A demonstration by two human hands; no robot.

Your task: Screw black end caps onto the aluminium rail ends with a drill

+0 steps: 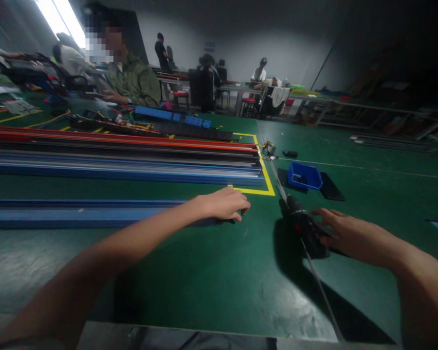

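My left hand (230, 204) is over the right end of a single blue rail (95, 213) lying on the green table. Its fingers are curled and pinched, with a tiny dark thing at the tips that is too small to name. To the right, a black cordless screwdriver (302, 224) with a red mark is on the table. My right hand (345, 232) is beside its handle, thumb and fingers apart; whether the fingertips touch it is hard to see.
Long red, black and blue rails (131, 158) lie stacked ahead, inside yellow tape (268, 182). A blue bin (303, 176) holds small dark parts beside a dark flat piece (331, 187). Wired strips (149, 127) lie beyond. A person in a green jacket (140, 80) sits across the table.
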